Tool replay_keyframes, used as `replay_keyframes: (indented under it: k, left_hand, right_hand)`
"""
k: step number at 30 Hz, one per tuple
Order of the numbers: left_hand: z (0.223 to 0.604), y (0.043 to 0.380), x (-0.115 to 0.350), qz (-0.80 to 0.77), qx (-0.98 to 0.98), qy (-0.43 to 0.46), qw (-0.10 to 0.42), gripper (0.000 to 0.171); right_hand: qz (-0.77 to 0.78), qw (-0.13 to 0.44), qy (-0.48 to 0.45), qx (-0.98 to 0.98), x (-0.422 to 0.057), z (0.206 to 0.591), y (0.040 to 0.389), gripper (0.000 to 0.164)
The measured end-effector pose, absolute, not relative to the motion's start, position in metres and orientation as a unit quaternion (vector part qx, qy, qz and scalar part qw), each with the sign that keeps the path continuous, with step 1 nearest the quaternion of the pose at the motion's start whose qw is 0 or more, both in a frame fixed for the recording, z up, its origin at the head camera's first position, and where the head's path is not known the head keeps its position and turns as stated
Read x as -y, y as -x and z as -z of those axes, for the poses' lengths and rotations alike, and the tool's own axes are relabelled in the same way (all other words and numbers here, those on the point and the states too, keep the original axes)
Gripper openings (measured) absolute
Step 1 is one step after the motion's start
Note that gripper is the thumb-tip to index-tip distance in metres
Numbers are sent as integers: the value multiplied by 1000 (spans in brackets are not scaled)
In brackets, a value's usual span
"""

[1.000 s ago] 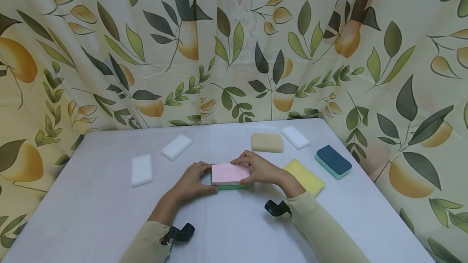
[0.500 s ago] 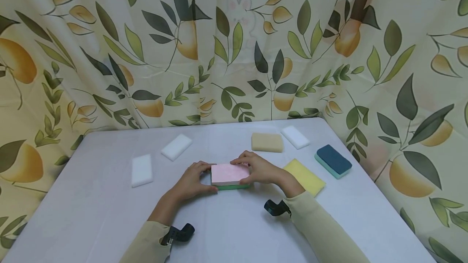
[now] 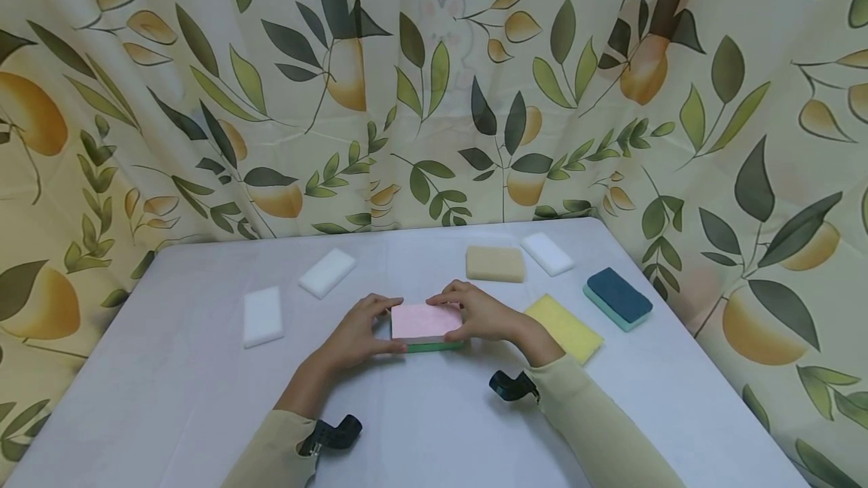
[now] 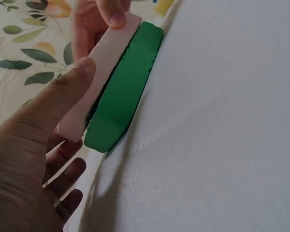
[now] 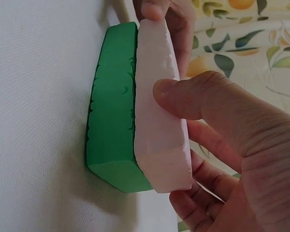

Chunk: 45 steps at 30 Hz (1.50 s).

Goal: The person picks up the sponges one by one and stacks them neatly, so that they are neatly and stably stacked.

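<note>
A pink sponge (image 3: 426, 322) lies flat on top of a green sponge (image 3: 434, 347) near the middle of the table. My left hand (image 3: 358, 331) pinches the pink sponge's left end, the thumb on its near side and fingers round the back. At the other end my right hand (image 3: 484, 313) holds it the same way, its thumb (image 5: 176, 96) pressed on the pink side face. Both wrist views show the green sponge (image 4: 123, 92) resting on the tablecloth, with a thin dark seam between the two layers. The fingertips behind the pink sponge are partly hidden.
Two white sponges (image 3: 263, 316) lie on the left. Toward the back right are a tan sponge (image 3: 495, 264) and another white sponge (image 3: 548, 254). A yellow cloth-like square (image 3: 565, 328) lies beside the right forearm, and a blue-topped sponge (image 3: 618, 298) stands near the right edge.
My left hand has shifted slightly up, its thumb rising from about the green sponge's level toward the pink one's lower edge. The right hand and the stacked sponges have hardly moved.
</note>
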<state>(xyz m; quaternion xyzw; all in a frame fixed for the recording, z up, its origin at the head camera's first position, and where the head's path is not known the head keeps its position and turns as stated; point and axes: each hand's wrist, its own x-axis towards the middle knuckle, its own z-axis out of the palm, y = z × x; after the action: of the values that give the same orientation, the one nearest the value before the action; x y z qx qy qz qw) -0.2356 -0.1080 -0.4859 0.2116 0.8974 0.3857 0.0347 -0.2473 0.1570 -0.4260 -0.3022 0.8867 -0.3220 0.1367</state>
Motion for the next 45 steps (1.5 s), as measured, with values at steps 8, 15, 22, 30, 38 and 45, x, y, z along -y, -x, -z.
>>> replay_keyframes:
  k: [8, 15, 22, 30, 38, 45]
  left_hand:
    - [480, 237, 100, -385, -896, -219, 21, 75]
    - [478, 238, 93, -389, -896, -215, 20, 71]
    - [478, 236, 90, -405, -889, -213, 19, 67]
    - [481, 237, 89, -399, -891, -216, 13, 64]
    - [483, 238, 89, -396, -894, -210, 19, 63]
    - [482, 237, 89, -399, -893, -208, 26, 63]
  right_hand:
    - [320, 135, 310, -885, -159, 426, 248, 60]
    - [322, 140, 307, -885, -159, 427, 248, 61]
    - [318, 135, 304, -888, -158, 428, 248, 61]
    - [320, 130, 304, -888, -158, 429, 248, 60]
    - [318, 130, 297, -891, -158, 430, 248, 60]
    - [322, 130, 296, -890, -158, 430, 248, 60]
